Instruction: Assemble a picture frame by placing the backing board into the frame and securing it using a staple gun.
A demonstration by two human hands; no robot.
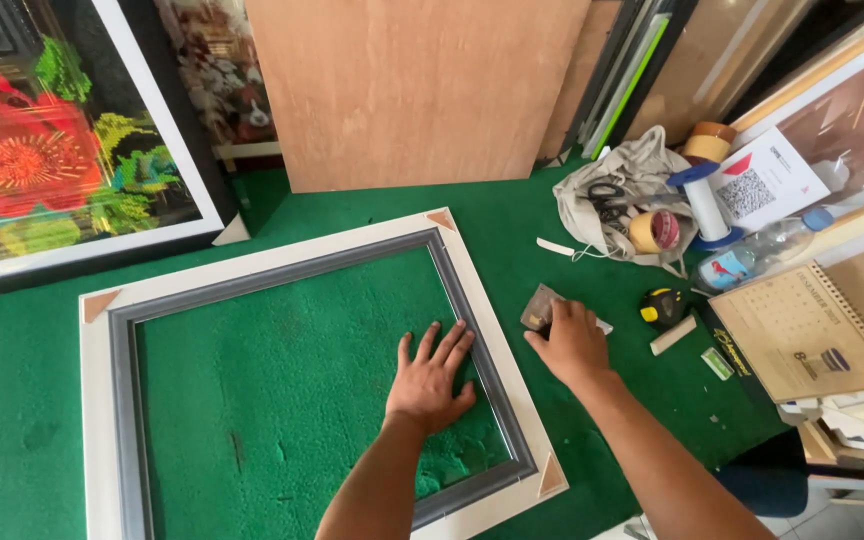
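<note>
Green felt worktop (42, 400) | left hand (430, 378) flat and released on glass inside picture frame (472, 290) | right hand (572, 342) grasping small dark pad (540, 308) beside frame | frame seems stiff, light; glass fragile, slippery: hold by outer rails.

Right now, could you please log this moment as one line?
left hand: flat on frame | right hand: on small card | surface: green mat
</note>
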